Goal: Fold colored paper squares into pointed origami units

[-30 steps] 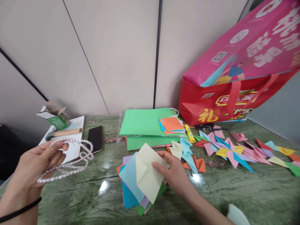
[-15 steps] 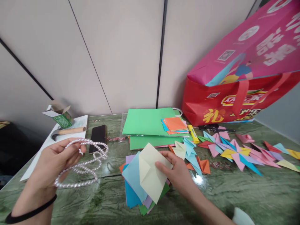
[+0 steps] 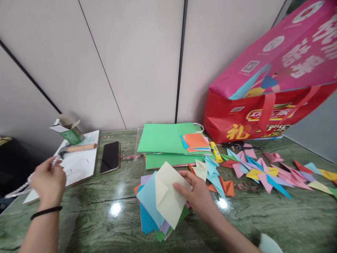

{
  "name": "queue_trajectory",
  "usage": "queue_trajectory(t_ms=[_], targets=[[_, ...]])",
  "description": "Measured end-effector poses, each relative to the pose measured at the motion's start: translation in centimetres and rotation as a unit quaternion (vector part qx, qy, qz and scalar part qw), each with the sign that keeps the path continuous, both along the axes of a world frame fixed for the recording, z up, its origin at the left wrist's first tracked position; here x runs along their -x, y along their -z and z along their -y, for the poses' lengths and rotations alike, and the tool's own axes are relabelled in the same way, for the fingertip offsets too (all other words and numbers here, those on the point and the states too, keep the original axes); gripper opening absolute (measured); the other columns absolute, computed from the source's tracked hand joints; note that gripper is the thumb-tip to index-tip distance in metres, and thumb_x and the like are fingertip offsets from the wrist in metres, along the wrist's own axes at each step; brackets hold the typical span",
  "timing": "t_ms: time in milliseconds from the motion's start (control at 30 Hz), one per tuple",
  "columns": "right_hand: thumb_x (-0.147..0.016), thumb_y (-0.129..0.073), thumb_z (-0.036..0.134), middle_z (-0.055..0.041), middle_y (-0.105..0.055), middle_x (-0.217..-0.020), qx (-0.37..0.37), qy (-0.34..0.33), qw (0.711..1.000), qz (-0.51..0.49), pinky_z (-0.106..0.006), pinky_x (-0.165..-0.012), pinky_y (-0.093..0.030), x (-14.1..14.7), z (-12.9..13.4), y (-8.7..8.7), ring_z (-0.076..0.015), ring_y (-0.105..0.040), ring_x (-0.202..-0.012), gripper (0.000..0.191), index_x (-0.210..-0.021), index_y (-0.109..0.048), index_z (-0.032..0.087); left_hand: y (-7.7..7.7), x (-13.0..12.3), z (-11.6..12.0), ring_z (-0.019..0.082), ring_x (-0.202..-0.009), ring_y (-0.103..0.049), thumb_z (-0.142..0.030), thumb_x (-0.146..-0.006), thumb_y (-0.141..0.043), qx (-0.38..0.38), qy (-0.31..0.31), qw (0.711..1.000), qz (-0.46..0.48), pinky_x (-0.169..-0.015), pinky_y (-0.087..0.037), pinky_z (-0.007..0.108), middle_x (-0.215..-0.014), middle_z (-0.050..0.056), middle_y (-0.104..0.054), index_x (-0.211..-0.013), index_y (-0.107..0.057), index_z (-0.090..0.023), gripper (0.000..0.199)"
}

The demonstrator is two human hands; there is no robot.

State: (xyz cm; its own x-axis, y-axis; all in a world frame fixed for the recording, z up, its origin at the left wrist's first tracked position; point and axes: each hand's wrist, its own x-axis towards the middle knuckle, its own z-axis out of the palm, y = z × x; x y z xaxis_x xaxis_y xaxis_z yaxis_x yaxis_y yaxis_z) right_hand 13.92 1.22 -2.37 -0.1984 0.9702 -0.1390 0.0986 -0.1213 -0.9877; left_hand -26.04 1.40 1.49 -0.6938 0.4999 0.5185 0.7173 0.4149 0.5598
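Observation:
My left hand (image 3: 50, 179) is closed on a string of white beads (image 3: 19, 191), which trails off to the left past the table's edge. Just beyond it a hammer (image 3: 79, 148) lies on a white board (image 3: 81, 165). My right hand (image 3: 196, 191) pinches the right corner of a pale cream paper square (image 3: 171, 200) with crease lines. That sheet lies over a fanned stack of coloured paper (image 3: 149, 214), light blue, blue, purple and green. How many sheets the fingers hold cannot be made out.
Behind are a phone (image 3: 110, 157), green paper packs (image 3: 167, 137), small orange squares (image 3: 196, 140) and a glue stick (image 3: 216, 151). Folded paper pieces (image 3: 263, 172) spread to the right, below a red gift bag (image 3: 237, 119). An opened green box (image 3: 71, 133) stands on the white board.
My left hand has swung left with the bead string, away from the front of the phone and over beside the white board. My right hand keeps its hold on the cream paper.

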Motion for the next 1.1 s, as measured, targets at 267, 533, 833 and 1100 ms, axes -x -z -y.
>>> queue_trajectory(t_ms=[267, 533, 833, 1100], targets=[[-0.069, -0.059, 0.030, -0.0083, -0.068, -0.091, -0.008, 0.016, 1.000, -0.018, -0.030, -0.059, -0.047, 0.0, -0.1, -0.5, -0.0241, -0.062, -0.077, 0.025, -0.089, -0.058, 0.016, 0.7, -3.0, -0.7, 0.031, -0.094, -0.058, -0.022, -0.063, -0.063, 0.100, 0.125, 0.987, 0.008, -0.082, -0.042, 0.036, -0.087, 0.005, -0.068, -0.080, -0.065, -0.018, 0.018], [-0.068, -0.064, 0.035, -0.0083, -0.067, -0.089, 0.002, 0.063, 0.995, -0.080, -0.029, -0.057, -0.046, -0.1, -0.5, 0.3, -0.0221, -0.061, -0.072, 0.029, -0.089, -0.058, 0.016, -1.4, -17.3, -0.4, 0.024, -0.084, -0.065, -0.046, -0.078, -0.051, 0.077, 0.373, 0.889, 0.256, -0.079, -0.049, 0.034, -0.092, 0.009, -0.071, -0.098, -0.062, -0.015, 0.038], [-0.062, -0.072, 0.038, -0.0038, -0.066, -0.075, 0.042, 0.131, 0.965, -0.223, -0.025, -0.057, -0.043, -0.3, -1.1, 1.0, -0.0157, -0.057, -0.064, 0.033, -0.084, -0.062, 0.015, -2.1, -26.4, 0.3, 0.016, -0.064, -0.060, -0.033, -0.069, -0.064, 0.125, 0.447, 0.680, 0.568, -0.062, -0.047, 0.026, -0.072, 0.007, -0.069, -0.079, -0.067, -0.010, 0.025], [-0.058, -0.075, 0.037, -0.0040, -0.068, -0.073, 0.052, 0.104, 0.964, -0.238, -0.024, -0.055, -0.044, -0.9, -1.8, 0.2, -0.0142, -0.058, -0.060, 0.034, -0.080, -0.061, 0.014, -3.0, -27.8, -1.1, 0.011, -0.046, -0.050, -0.028, -0.064, -0.062, 0.158, 0.411, 0.713, 0.545, -0.044, -0.034, 0.021, -0.051, 0.000, -0.058, -0.069, -0.065, -0.010, 0.019]])
